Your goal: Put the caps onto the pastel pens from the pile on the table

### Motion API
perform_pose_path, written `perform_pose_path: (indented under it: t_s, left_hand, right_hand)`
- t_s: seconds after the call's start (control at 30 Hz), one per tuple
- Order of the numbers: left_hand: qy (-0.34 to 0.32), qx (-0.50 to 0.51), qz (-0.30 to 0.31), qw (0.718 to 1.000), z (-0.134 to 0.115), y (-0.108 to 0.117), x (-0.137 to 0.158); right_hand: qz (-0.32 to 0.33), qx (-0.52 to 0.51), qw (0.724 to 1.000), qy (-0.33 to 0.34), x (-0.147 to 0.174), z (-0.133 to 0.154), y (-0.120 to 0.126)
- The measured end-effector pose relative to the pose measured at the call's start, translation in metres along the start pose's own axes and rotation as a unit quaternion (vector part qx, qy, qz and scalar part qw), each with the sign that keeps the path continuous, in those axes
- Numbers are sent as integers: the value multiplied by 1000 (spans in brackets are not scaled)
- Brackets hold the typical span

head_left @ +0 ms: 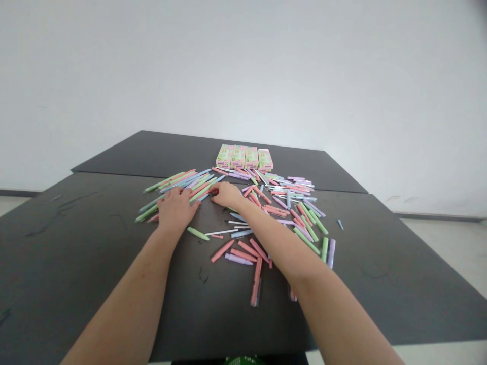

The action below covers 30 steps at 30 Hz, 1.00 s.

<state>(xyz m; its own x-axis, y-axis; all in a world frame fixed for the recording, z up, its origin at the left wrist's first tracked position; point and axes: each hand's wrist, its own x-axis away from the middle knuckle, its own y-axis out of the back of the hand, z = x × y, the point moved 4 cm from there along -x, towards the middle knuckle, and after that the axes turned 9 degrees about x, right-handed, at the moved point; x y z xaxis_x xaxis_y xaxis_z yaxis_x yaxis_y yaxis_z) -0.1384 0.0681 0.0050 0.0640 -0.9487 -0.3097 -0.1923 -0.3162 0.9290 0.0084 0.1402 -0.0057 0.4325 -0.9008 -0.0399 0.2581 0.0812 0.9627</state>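
Long pens (186,180), seemingly complete, lie gathered on the worktop's (95,253) left; many loose pen parts (276,210) remain rightward. The left hand (177,208) spreads open over pens; whether the curled right hand (225,195) grips something, one cannot tell.

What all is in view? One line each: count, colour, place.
boxes: four, pink and green, row at back
long pens: many, mostly green, red, blue, pile at left
short barrels: many, red, green, lilac, blue, scattered centre and right
thin rods: several, white, among the barrels
small piece: one, blue, alone at right
tabletop: black, seamed, under everything
wall: one, pale, behind
floor: pale, beyond the table
left hand: one, bare, on the pile
right hand: one, bare, at the pile's right end, grip unclear
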Motion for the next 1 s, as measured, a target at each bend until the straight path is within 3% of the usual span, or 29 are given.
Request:
perform_pose_path:
  t_s: [0.3, 0.7, 1.0]
  left_hand:
    - [11, -6, 12, 1000, 0, 2, -1]
    - [5, -9, 19, 1000, 2, 1, -1]
    - [6, -9, 13, 1000, 3, 0, -2]
  right_hand:
    - [-37, 42, 997, 52, -7, 14, -7]
    - [-16, 65, 996, 57, -17, 13, -11]
    - [-8, 102, 991, 82, -4, 9, -4]
